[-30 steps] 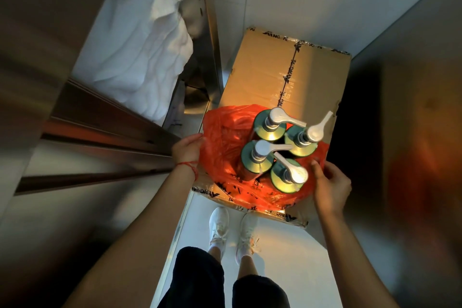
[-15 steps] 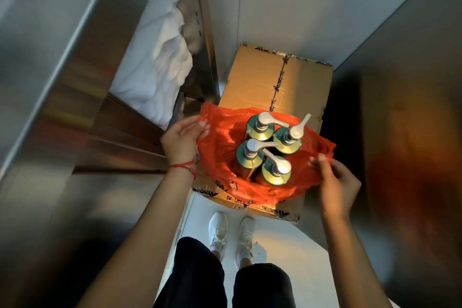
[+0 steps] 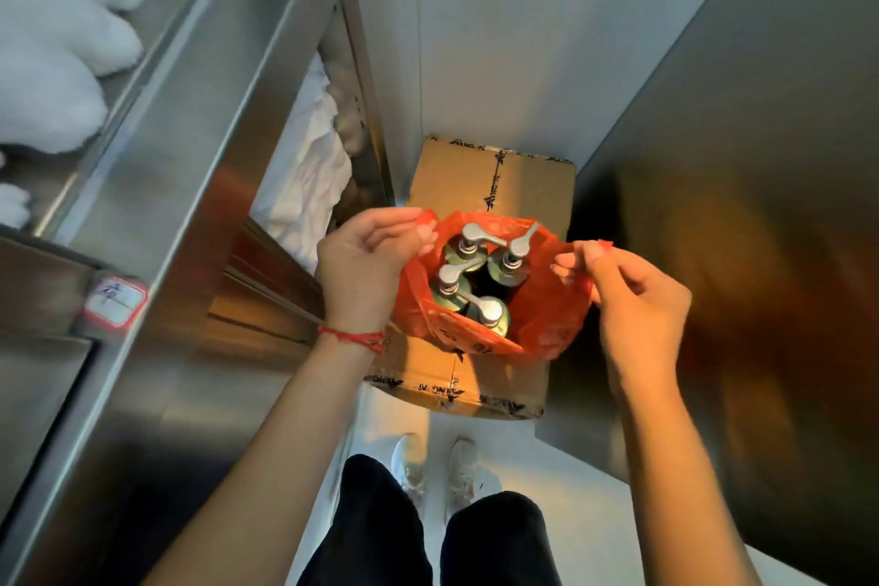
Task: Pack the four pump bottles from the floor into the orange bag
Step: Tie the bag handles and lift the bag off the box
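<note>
The orange bag [image 3: 547, 314] hangs over a taped cardboard box [image 3: 528, 186], its mouth pulled wide. Inside stand several green pump bottles [image 3: 506, 269] with silver pump heads, upright and close together. My left hand [image 3: 366, 266] pinches the bag's left rim between thumb and fingers. My right hand [image 3: 632, 295] pinches the right rim the same way. A red string bracelet [image 3: 354, 338] circles my left wrist.
A stainless steel shelf unit [image 3: 190, 119] rises on the left, holding white towels [image 3: 57, 43] and white cloth [image 3: 309, 176]. A steel panel [image 3: 761, 205] closes the right side. My white shoes [image 3: 435, 466] stand on the pale floor just before the box.
Both hands have risen from the bag's low sides to its upper rim and pulled it up around the bottles. The view has moved higher and farther from the box.
</note>
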A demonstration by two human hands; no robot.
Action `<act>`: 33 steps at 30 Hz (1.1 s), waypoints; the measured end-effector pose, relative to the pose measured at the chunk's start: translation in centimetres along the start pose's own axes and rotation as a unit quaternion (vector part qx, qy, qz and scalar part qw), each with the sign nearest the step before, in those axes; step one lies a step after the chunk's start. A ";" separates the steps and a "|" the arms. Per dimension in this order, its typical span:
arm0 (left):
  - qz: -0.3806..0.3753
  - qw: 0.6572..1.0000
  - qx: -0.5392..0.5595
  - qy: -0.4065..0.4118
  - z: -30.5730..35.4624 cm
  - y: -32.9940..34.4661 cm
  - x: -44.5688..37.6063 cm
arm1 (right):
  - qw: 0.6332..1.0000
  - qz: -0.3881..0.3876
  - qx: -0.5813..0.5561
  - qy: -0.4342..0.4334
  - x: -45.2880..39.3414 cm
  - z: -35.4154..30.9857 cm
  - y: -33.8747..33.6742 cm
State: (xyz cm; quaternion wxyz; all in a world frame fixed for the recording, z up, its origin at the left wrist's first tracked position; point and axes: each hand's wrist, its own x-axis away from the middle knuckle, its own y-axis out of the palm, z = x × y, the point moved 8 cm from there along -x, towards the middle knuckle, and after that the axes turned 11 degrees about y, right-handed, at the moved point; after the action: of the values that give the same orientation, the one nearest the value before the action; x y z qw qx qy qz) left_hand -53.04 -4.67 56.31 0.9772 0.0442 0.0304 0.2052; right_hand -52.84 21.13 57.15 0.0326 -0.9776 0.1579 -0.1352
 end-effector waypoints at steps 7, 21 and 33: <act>-0.065 0.982 -0.162 0.068 2.5 -0.2 0.0 | 0.983 0.003 0.174 -0.067 1.6 -1.8 0.1; -0.063 0.945 -0.315 0.070 3.5 -0.3 -1.9 | 0.986 0.013 0.141 -0.094 1.6 -3.4 0.4; -0.219 0.973 -0.066 0.039 0.7 6.0 -0.7 | 0.991 -0.083 0.091 -0.060 0.5 -2.4 2.5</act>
State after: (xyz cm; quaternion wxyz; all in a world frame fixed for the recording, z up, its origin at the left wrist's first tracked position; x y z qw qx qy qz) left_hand -56.00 0.44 57.59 0.9973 -0.0357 0.0636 -0.0103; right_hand -53.82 18.59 59.34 0.1194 -0.9867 0.0606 -0.0927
